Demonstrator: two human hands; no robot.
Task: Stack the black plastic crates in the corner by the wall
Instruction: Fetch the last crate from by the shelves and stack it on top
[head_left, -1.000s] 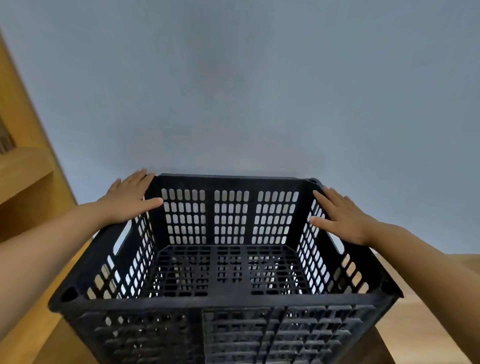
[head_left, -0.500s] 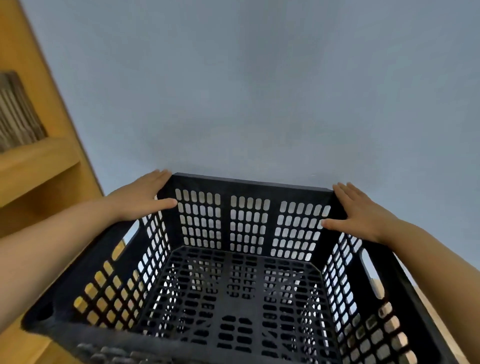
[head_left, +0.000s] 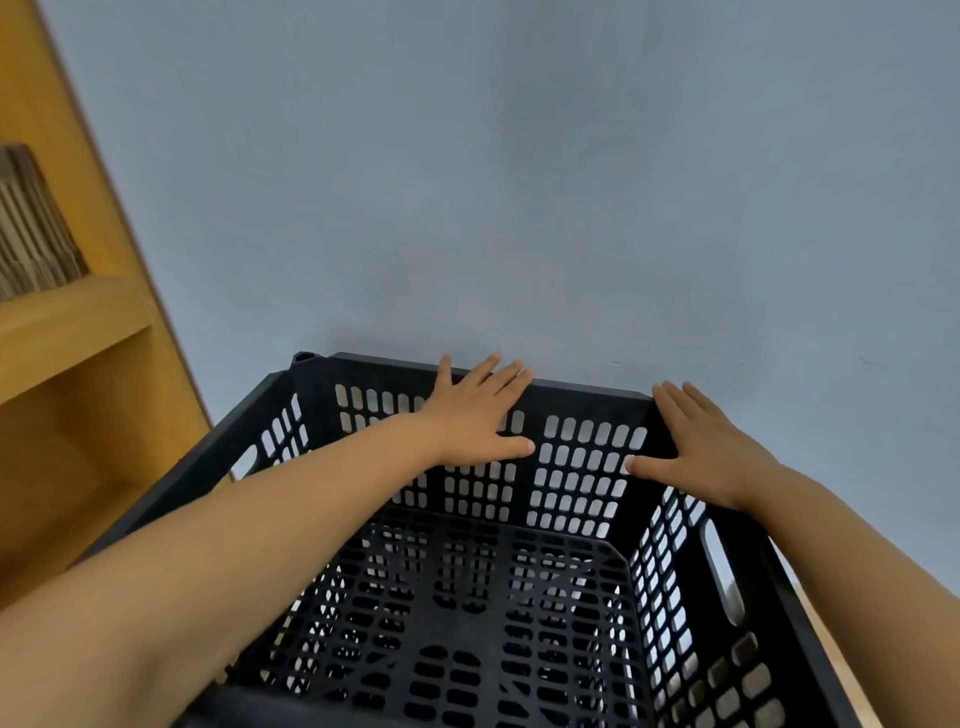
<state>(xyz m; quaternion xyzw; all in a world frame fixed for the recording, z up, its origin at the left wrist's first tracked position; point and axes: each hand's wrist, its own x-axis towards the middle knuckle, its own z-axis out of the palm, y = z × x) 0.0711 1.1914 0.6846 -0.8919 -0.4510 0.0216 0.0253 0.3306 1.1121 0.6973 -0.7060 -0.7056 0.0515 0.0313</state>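
One black crate (head_left: 519, 597) under the fingers. Two hands: left hand (head_left: 470, 421) and right hand (head_left: 706, 452), fingers straight. One wooden shelf unit (head_left: 67, 332) left of the fingers. One blue-grey wall (head_left: 519, 182) beyond the fingertips.

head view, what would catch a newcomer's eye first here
A big black crate with slotted walls fills the lower middle, its far wall close to the blue-grey wall. Both hands lie flat with straight fingers on its far rim: the left hand near the middle, the right hand at the far right corner. A wooden shelf stands at the left edge.
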